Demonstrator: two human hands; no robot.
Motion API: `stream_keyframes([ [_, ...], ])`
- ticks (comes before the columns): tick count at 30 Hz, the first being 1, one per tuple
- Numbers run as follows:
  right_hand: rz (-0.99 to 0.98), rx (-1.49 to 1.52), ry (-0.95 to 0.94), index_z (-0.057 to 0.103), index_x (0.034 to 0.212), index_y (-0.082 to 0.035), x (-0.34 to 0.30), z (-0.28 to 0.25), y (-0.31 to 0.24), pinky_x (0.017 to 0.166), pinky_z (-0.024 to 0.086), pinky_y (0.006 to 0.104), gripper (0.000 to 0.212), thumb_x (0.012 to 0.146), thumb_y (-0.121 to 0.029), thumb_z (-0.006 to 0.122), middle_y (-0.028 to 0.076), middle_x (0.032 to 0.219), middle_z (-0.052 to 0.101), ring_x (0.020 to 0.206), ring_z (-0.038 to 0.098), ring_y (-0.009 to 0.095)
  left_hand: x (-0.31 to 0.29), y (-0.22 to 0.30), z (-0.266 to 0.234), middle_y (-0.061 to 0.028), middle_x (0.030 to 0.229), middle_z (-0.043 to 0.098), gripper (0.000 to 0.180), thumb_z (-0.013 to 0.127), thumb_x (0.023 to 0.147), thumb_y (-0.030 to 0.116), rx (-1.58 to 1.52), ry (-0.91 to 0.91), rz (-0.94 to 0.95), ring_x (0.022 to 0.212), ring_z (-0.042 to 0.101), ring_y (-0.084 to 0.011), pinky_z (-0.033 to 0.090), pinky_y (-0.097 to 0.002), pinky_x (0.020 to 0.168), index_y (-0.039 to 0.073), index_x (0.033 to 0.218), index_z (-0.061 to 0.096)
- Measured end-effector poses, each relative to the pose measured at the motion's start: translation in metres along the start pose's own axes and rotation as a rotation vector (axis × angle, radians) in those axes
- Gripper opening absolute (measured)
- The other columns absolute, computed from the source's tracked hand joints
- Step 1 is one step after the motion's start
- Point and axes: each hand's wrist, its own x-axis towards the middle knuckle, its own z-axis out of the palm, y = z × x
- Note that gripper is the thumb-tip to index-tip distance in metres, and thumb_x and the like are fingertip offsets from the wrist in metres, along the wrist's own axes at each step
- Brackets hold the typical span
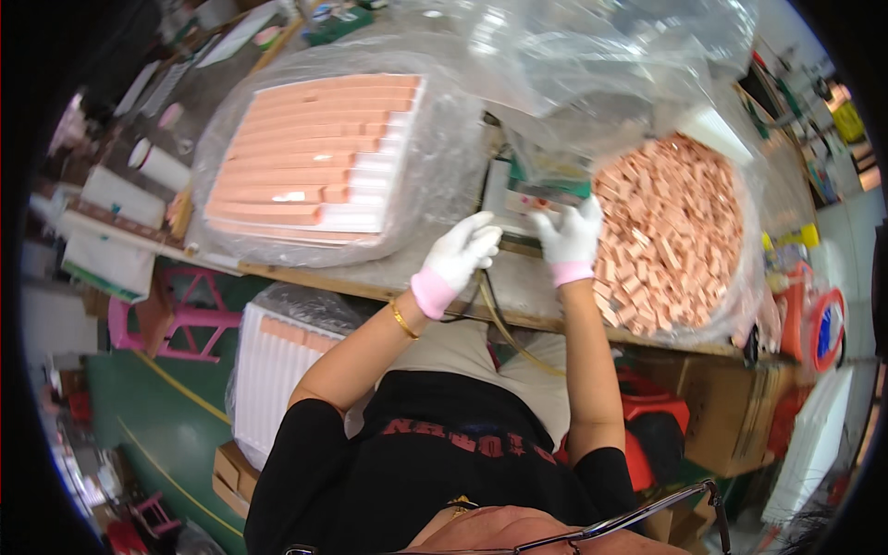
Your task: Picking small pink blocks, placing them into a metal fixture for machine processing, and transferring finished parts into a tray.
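Both my hands wear white gloves with pink cuffs. My left hand (462, 254) is over the table's front edge, its fingers curled together toward the right; whatever they hold, if anything, is too small to make out. My right hand (570, 239) has its thumb and fingers apart, with nothing visible between them. Just beyond it is a small green fixture (525, 176), partly under clear plastic. To its right lies a big heap of small copper-coloured blocks (671, 231). On my left, rows of similar copper-coloured blocks (287, 148) line a white ridged tray (370, 208).
Clear plastic sheeting (592, 55) covers the table's far middle. Beside my legs stands another white tray (273, 388) with a few blocks. A pink stool (190, 319) is on the green floor at left. Cardboard boxes (726, 407) and a red stool (657, 407) sit at right.
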Motion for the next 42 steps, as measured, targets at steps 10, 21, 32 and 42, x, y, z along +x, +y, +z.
stream_keyframes([
  [10,-0.067,-0.084,0.031,0.062,0.107,-0.004,-0.006,0.012,0.026,0.097,0.04,0.0435,0.047,0.069,-0.027,0.077,0.019,0.118,0.055,0.112,0.049,0.036,0.061,0.091,-0.15,-0.0113,0.087,0.06,0.023,0.059,0.075,0.009,1.732,0.35,0.756,0.089,0.056,-0.0319,0.045,-0.0438,0.078,0.007,0.098,0.06],
  [21,0.049,-0.701,-0.093,0.065,0.089,-0.016,0.02,-0.076,0.091,0.077,0.046,0.0403,0.02,0.069,-0.017,0.07,0.006,0.092,0.06,0.088,0.056,0.028,0.078,0.1,-0.161,-0.0098,0.097,0.057,0.033,0.063,0.076,0.004,1.653,0.256,0.673,0.098,0.053,-0.0311,0.046,-0.0385,0.085,0.006,0.108,0.057],
  [32,0.146,-0.02,-0.113,0.061,0.094,-0.007,-0.007,-0.07,0.036,0.077,0.049,0.0357,0.023,0.072,-0.011,0.069,0.011,0.09,0.061,0.084,0.06,0.029,0.001,0.012,-0.003,-0.0103,0.12,0.053,0.039,0.057,0.09,0.011,0.142,-0.231,0.151,0.101,0.058,-0.0173,0.048,-0.0295,0.087,-0.001,0.126,0.046],
  [42,0.278,0.477,-0.469,0.061,0.101,-0.004,-0.022,-0.087,-0.028,0.064,0.049,0.0261,0.029,0.075,-0.01,0.071,0.006,0.087,0.063,0.066,0.057,0.012,0.028,-0.024,0.031,-0.0093,0.125,0.053,0.045,0.054,0.088,0.002,0.191,-0.411,0.102,0.113,0.053,-0.0157,0.043,-0.029,0.097,-0.004,0.131,0.042],
])
